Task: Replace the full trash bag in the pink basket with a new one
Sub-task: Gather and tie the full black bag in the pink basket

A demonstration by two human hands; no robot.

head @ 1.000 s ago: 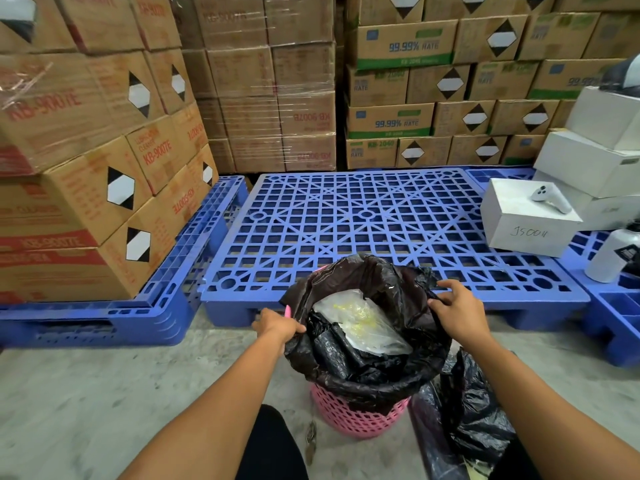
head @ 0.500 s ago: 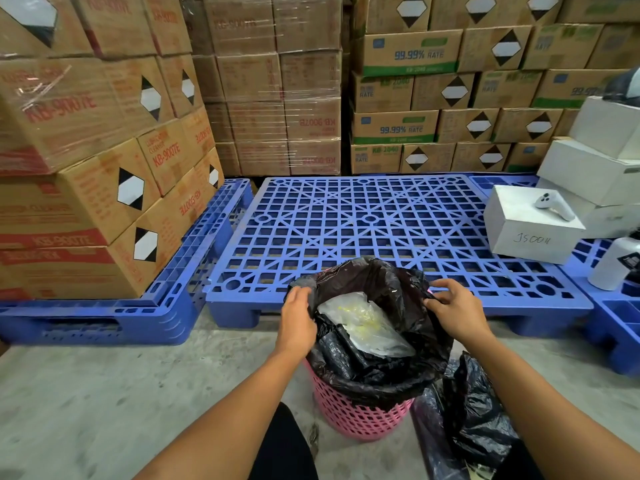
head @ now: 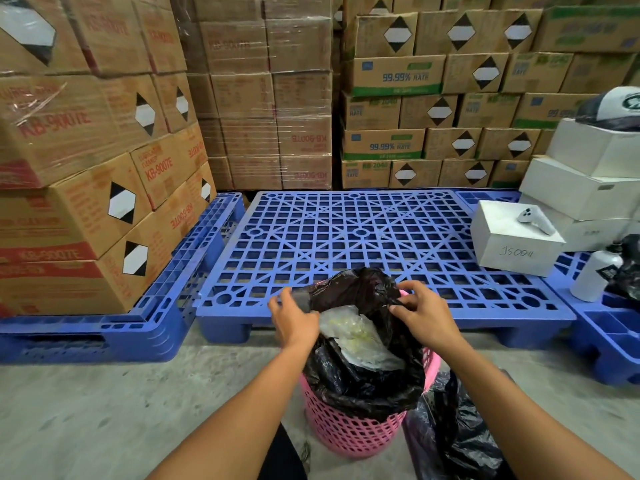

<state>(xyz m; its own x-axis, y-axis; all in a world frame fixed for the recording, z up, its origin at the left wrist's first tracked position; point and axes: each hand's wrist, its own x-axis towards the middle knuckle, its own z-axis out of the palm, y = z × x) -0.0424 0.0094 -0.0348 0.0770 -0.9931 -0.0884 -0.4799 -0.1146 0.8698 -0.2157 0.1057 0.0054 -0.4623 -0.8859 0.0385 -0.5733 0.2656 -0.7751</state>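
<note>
A pink lattice basket [head: 346, 431] stands on the concrete floor in front of me. A full black trash bag [head: 367, 386] sits in it, its rim pulled up above the basket, with a crumpled clear plastic wrapper [head: 356, 337] on top of the contents. My left hand [head: 294, 318] grips the bag's left rim. My right hand [head: 422, 313] pinches the right rim, and both edges are drawn toward the middle. Another black bag [head: 453, 434] lies crumpled on the floor just right of the basket.
A blue plastic pallet [head: 346, 237] lies just behind the basket, carrying a white box [head: 512, 251] with a white controller [head: 536, 220]. Stacked cardboard cartons [head: 86, 188] rise at the left and back. White boxes and a white bottle [head: 594, 277] stand at the right.
Both hands have lifted the bag's rim and drawn it inward; the left hand moved from the basket's left edge up to the bag's top. The bag's mouth is narrower.
</note>
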